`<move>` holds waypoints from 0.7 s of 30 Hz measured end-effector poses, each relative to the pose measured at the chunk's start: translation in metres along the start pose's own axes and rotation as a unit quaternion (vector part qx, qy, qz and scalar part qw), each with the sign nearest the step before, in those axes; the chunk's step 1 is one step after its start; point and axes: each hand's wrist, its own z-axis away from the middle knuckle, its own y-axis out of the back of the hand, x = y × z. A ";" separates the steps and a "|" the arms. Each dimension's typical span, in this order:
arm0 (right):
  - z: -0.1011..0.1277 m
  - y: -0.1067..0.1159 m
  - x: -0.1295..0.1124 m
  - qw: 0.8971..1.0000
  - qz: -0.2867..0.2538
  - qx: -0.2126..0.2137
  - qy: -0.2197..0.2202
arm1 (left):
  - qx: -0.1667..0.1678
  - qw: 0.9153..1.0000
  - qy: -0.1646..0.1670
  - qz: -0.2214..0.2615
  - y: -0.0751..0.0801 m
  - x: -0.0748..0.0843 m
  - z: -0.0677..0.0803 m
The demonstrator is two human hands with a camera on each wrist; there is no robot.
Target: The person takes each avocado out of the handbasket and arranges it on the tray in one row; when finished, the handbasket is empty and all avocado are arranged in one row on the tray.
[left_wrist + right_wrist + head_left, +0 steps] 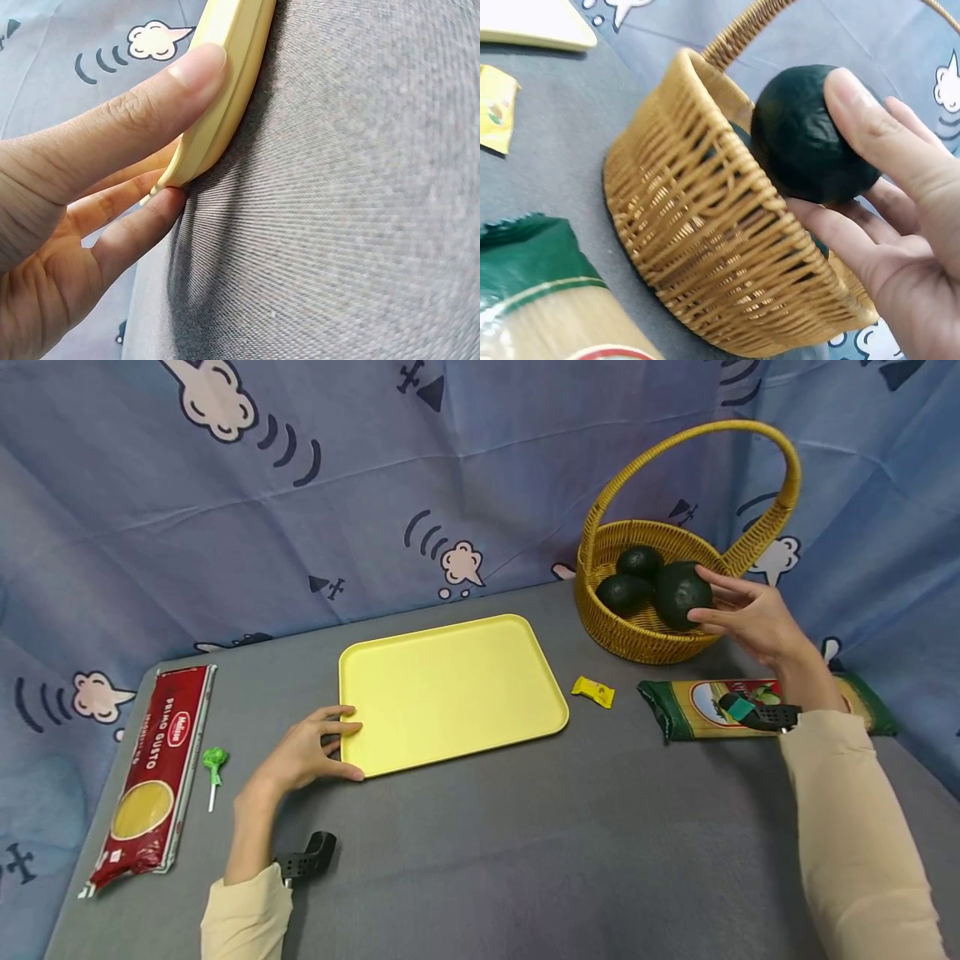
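My right hand [731, 606] holds a dark green avocado [678, 593] just above the wicker basket [641, 643] at the back right; the right wrist view shows thumb and fingers [870, 127] wrapped round the avocado [806, 139] over the basket's rim [705, 105]. Two more avocados [630, 578] lie inside the basket. My left hand [315, 747] rests at the near left corner of the yellow tray [450, 689]. In the left wrist view the thumb [150, 97] and fingers pinch the tray's edge [221, 90].
A red spaghetti packet [153, 768] and a green lollipop [214, 760] lie at the table's left. A yellow sweet wrapper [593, 691] and a green spaghetti packet [697, 710] lie right of the tray. A blue patterned cloth hangs behind the grey table.
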 end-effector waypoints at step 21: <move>0.025 -0.051 -0.008 0.996 -0.043 -0.039 0.067 | 0.001 1.000 -0.001 -0.008 0.001 0.001 0.000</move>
